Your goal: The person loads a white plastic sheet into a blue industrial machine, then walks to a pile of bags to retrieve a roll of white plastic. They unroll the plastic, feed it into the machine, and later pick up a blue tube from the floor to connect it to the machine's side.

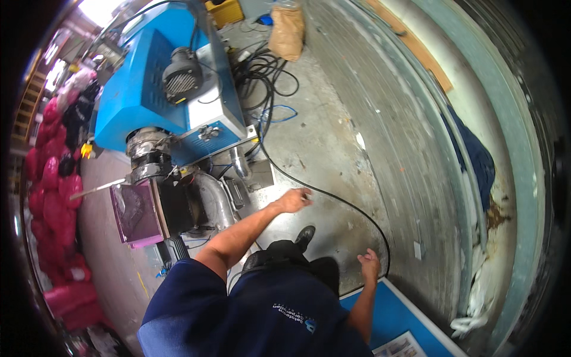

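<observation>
My left hand [293, 201] is held out over the grey floor, right of the machine's curved metal pipe [215, 199]. Its fingers are loosely bent, with a dark gap between them, and I make out nothing held. My right hand [370, 265] hangs lower, at my right side. Its fingers are apart and nothing is in them. Closest to it are a black cable [385, 245] along the floor and a blue panel or tabletop [389, 306]. Neither hand appears to touch anything.
A large blue machine [143, 89] with a grey motor [181, 75] stands ahead left. A pink-purple box-shaped part [137, 211] sits below it. Coiled black cables [262, 71] and a brown sack [287, 33] lie ahead. Pink bags [53, 202] pile up far left. My shoe [305, 238] shows below.
</observation>
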Available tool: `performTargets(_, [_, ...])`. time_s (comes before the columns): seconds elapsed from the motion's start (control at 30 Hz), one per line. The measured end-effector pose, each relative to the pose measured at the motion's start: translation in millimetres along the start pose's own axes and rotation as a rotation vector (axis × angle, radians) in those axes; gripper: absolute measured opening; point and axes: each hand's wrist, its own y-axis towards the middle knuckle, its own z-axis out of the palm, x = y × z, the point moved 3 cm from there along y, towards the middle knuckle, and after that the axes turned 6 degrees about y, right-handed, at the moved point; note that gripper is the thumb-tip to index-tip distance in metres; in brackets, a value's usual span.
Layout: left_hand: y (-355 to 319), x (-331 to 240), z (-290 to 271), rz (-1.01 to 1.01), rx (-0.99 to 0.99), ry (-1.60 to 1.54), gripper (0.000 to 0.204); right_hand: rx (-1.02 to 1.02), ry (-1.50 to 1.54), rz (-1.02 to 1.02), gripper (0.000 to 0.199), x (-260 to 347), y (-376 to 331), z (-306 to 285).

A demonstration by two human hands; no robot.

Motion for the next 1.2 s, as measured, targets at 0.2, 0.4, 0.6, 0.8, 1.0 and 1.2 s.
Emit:
performTargets(0.2, [-11.2,-88.1,-25.8,0.141,0.178,0.033,0.066,0.055,-0.329,-0.140,0.065,72.4,104.1,4.4])
performTargets(0.4, [25.9,-84.0,-74.8,-0.034,0.083,0.016,0.061,0.222,-0.831,-0.205,0.057,143.9,246.0,48.2])
performTargets(0.6, [125.6,-47.0,-108.3,-0.147,0.020,-0.056,0.064,0.414,-0.962,-0.103,0.061,278.1,378.9,111.6])
performTargets(0.8, [175.6,-76.8,-182.2,-0.357,0.021,-0.382,0.047,0.244,-1.014,-0.065,0.062,361.8,483.8,194.5])
performTargets(1.0, [249.1,-17.6,-181.3,-0.559,-0.130,-0.620,0.042,0.196,-1.019,-0.031,0.083,308.4,589.3,255.3])
performTargets(1.2, [304.0,81.8,-129.1,-0.706,0.095,-0.692,0.047,-0.076,-1.087,-0.333,0.061,183.8,754.1,302.9])
